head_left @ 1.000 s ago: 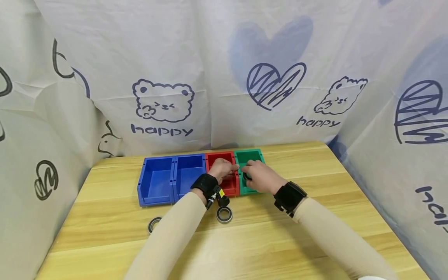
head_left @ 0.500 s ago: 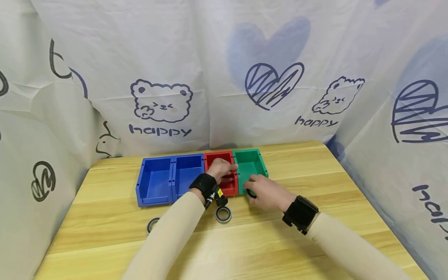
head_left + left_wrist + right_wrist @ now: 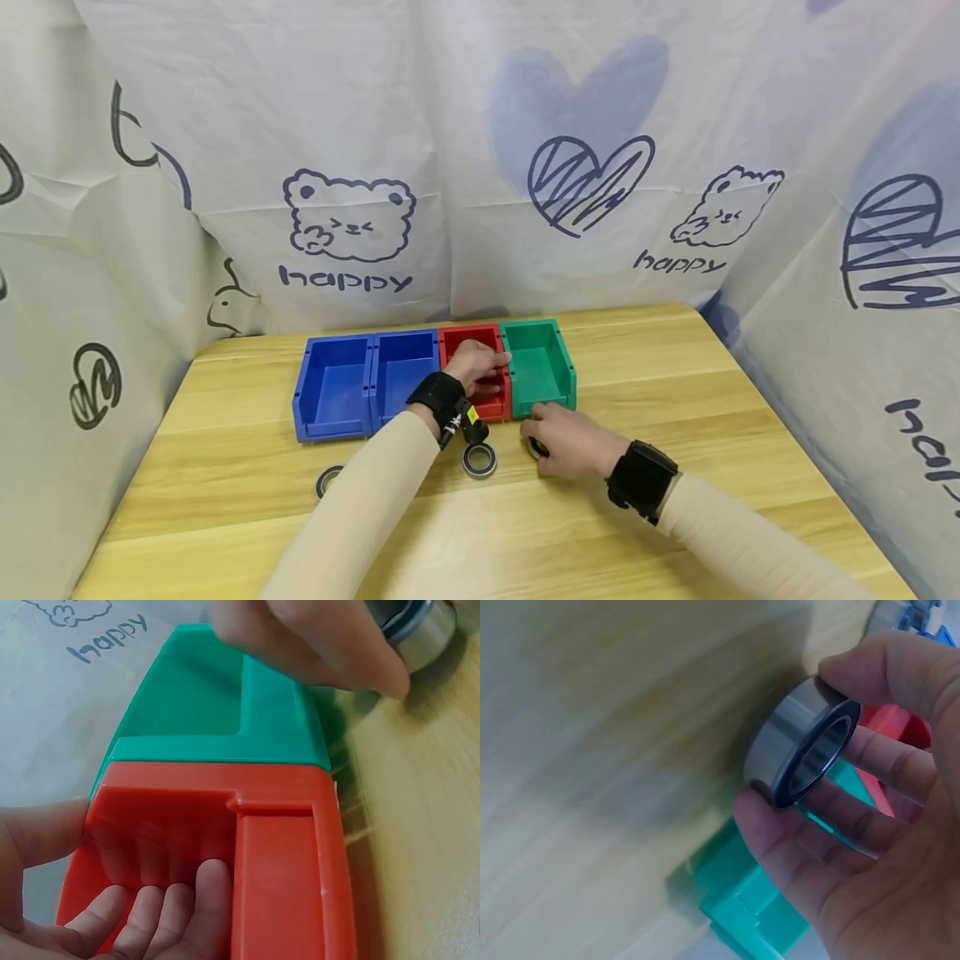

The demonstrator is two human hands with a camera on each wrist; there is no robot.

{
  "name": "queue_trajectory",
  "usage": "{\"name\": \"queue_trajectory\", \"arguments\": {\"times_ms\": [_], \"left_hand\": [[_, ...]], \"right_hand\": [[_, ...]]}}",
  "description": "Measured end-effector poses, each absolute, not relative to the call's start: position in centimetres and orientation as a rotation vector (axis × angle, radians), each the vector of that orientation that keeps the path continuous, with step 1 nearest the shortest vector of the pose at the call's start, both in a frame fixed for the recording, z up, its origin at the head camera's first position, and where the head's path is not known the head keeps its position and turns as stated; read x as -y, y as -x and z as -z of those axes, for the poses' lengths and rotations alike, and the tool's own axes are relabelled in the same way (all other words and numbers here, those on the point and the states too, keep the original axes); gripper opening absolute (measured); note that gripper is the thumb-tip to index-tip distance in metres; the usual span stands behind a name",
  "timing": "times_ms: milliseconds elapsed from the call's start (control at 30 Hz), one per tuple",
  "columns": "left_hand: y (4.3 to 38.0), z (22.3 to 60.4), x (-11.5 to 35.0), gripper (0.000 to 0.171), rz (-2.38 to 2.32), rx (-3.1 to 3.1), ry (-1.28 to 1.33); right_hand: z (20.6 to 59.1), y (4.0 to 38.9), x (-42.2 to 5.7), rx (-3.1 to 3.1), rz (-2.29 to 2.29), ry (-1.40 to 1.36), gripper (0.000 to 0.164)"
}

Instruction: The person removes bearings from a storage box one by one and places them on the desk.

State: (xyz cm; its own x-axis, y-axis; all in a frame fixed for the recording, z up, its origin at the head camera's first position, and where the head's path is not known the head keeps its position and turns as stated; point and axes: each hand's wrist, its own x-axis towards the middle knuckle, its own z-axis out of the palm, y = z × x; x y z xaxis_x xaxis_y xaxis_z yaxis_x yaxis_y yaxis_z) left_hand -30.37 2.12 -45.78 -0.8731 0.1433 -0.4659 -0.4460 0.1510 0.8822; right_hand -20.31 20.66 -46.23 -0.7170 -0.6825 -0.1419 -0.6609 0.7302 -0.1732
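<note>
With thumb and fingertips, my right hand (image 3: 576,439) grips a metal ball bearing (image 3: 776,750) by its outer edge. That bearing is tilted close over the table, just in front of the green bin (image 3: 536,371). My left hand (image 3: 472,364) reaches into the red bin (image 3: 277,885); its thumb touches the rim near the green bin and its relaxed fingers lie inside, holding nothing. Another bearing (image 3: 468,461) lies flat on the table below the left wrist. A third bearing (image 3: 322,483) sits farther left, partly hidden by the left sleeve.
Two blue bins (image 3: 337,387) adjoin the red one on its left, all in one row on the wooden table (image 3: 645,358). A patterned cloth (image 3: 465,167) hangs behind the row and along both sides.
My right hand has come out of the green bin toward me with the bearing, down to the table in front. The left hand stays in the red bin.
</note>
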Motion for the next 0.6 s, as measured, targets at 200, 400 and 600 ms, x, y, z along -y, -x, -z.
{"name": "queue_trajectory", "arguments": {"times_ms": [200, 400, 600], "left_hand": [[30.19, 45.59, -2.17, 0.036, -1.778, -1.980, 0.288], [30.29, 45.60, -2.34, 0.039, -1.787, -1.974, 0.273], [30.50, 46.03, -2.41, 0.039, -1.764, -2.014, 0.282]], "right_hand": [[46.57, 20.10, -20.95, -2.725, 0.151, 1.034, 0.032], [46.56, 20.18, -21.12, -2.728, 0.156, 1.032, 0.030], [46.87, 20.18, -20.94, -2.736, 0.120, 1.111, 0.023]]}}
